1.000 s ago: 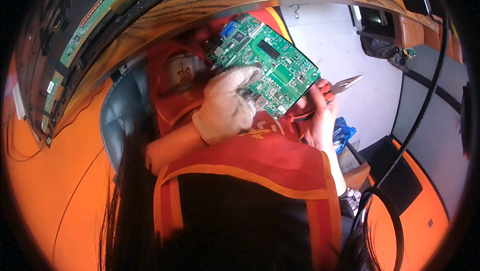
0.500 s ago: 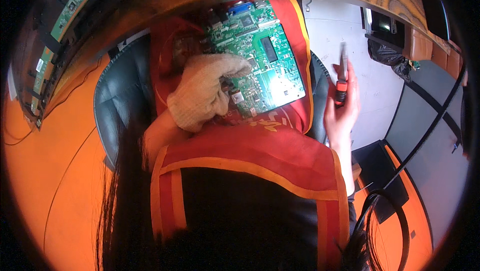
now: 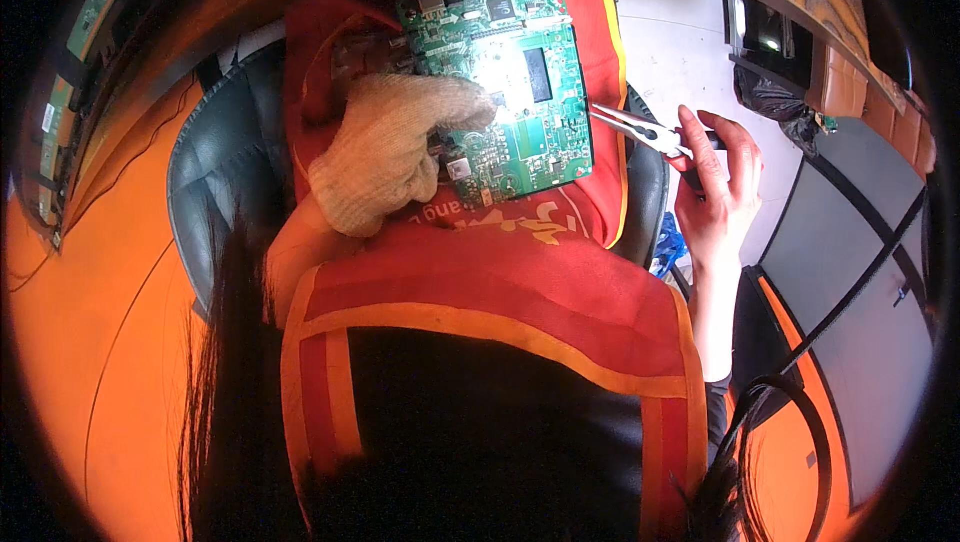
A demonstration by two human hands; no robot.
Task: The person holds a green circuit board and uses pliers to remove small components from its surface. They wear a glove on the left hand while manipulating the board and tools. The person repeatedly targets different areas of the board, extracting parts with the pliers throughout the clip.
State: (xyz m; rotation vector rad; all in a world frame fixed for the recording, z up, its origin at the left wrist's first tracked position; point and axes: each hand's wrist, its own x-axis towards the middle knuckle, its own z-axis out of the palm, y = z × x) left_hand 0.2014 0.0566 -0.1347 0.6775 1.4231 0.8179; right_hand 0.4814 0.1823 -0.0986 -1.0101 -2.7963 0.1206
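While gloved left hand (image 3: 385, 157) grips the circuit board (image 3: 505, 72), right hand (image 3: 718, 187) clenches pliers (image 3: 640, 130) beside it; steady board, approach slowly.

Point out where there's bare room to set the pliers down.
Bare pale floor lies right of the circuit board, above the right hand holding the pliers. The lap is crowded: board and gloved left hand cover the red apron, leaving only a narrow strip.
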